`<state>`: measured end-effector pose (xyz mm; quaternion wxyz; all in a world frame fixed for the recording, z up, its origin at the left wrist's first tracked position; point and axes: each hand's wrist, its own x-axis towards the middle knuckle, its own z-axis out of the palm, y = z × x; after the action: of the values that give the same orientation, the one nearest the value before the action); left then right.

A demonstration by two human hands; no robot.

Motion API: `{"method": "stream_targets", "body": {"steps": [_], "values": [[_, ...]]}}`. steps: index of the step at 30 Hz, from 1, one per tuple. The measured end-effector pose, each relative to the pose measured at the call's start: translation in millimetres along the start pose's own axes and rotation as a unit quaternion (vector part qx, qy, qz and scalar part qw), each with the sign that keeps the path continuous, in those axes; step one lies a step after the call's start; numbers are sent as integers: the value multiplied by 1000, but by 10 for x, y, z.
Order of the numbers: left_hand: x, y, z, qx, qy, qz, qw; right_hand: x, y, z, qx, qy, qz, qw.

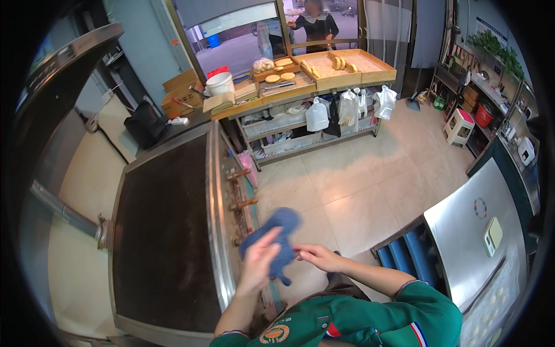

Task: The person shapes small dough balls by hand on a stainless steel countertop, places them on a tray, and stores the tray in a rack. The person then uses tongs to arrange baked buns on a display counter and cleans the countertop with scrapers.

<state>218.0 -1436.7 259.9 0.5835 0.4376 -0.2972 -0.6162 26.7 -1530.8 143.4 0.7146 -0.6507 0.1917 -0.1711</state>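
A blue padded cloth, resembling an oven mitt (280, 222), is raised beside the flat griddle (159, 228) with its steel rim and side valves. My left hand (260, 260) grips it, partly blurred. My right hand (315, 255) has its fingers closed on the mitt's right edge.
Behind are a counter with bread trays (350, 75) and hanging bags, and a person (312, 32) beyond the window. At right stand a steel table (462, 202) with a scale (492, 237), a stool (459, 127) and shelving. Boxes (179, 104) sit at back left.
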Motion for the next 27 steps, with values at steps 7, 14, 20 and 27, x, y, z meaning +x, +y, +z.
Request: {"method": "stream_targets", "body": {"steps": [7,14,20,27], "values": [[2485,461,764,342,-74,389,852,1495,-563,-2091,145,154,-87,973],[5008,305,737,-245,-93,109,959,3177,-799,-3602,299,280,-63,910],[6664,769,266,270,-94,213,934,4473,-919,-4800,280,305,12,910],[8070,1455,-178,122,21,204,971,5733,-1455,-6034,7,305,-262,916]]}}
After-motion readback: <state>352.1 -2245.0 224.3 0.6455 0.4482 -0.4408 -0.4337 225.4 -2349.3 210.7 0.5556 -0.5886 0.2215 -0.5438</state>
